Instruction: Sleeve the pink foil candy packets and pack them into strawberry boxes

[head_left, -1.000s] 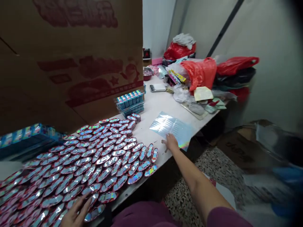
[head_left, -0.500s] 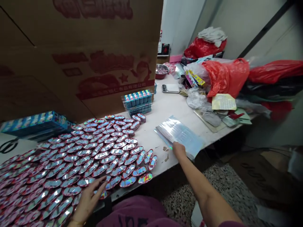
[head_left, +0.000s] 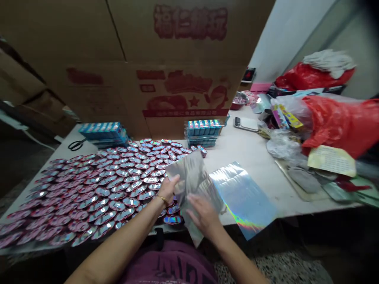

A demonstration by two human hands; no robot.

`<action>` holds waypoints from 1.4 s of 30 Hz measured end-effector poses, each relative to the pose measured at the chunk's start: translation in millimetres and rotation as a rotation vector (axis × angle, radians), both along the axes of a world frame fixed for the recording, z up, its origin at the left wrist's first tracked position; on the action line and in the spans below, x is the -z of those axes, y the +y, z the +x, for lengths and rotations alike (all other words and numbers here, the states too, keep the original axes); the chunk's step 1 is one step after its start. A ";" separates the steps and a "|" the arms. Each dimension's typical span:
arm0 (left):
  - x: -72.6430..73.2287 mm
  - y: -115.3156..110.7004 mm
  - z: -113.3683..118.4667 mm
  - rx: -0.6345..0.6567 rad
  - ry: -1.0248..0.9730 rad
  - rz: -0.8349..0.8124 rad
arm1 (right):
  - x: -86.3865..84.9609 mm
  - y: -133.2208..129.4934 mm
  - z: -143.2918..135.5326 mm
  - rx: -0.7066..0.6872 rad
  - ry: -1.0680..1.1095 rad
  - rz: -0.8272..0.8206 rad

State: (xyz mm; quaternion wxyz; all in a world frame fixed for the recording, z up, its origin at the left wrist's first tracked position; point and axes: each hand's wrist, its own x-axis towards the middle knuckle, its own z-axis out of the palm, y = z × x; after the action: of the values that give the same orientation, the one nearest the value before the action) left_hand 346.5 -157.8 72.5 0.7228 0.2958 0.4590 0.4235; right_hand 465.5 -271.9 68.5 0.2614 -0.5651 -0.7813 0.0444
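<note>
A silvery, shiny plastic sheet [head_left: 192, 167], perhaps a flat bag, is held up at a tilt in front of me, creased down its middle. My left hand [head_left: 168, 189] pinches its left edge. Against the front of the same sheet lies my right hand [head_left: 205, 217], slightly blurred, its fingers stretched out and the thumb apart. To the right, more of this silvery film, a flat holographic sheet [head_left: 245, 197], rests on the table and overhangs the front edge. Many oval red-rimmed packs [head_left: 118, 183] with shiny tops cover the table on the left, partly behind my hands.
A large cardboard box [head_left: 177, 51] stands along the back. Before it are blue packs [head_left: 204, 132] and another blue stack [head_left: 102, 132], with black scissors [head_left: 76, 145] alongside. On the right are a small scale [head_left: 247, 124] and red plastic bags [head_left: 340, 122].
My right hand has brought a silvery sheet leftward off the pile and raised it. My left hand has moved up from the oval packs to grip it. The view has swung left.
</note>
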 end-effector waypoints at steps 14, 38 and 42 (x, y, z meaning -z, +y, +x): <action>-82.5 -24.7 -112.8 -0.069 0.489 0.776 | -101.9 117.4 -45.2 -0.457 0.020 0.256; -124.2 -58.1 -174.9 0.033 1.055 1.189 | -122.2 88.8 -8.0 -0.466 -0.306 0.343; -114.6 -78.1 -170.5 0.048 0.906 1.000 | -148.7 98.7 8.7 -0.574 -0.387 0.259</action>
State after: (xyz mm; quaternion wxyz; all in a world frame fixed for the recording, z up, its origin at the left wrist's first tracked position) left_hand 176.0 -235.9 187.2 0.2443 0.7531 0.4590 0.4030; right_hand 474.2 -173.2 217.2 0.1551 -0.2832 -0.9421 -0.0909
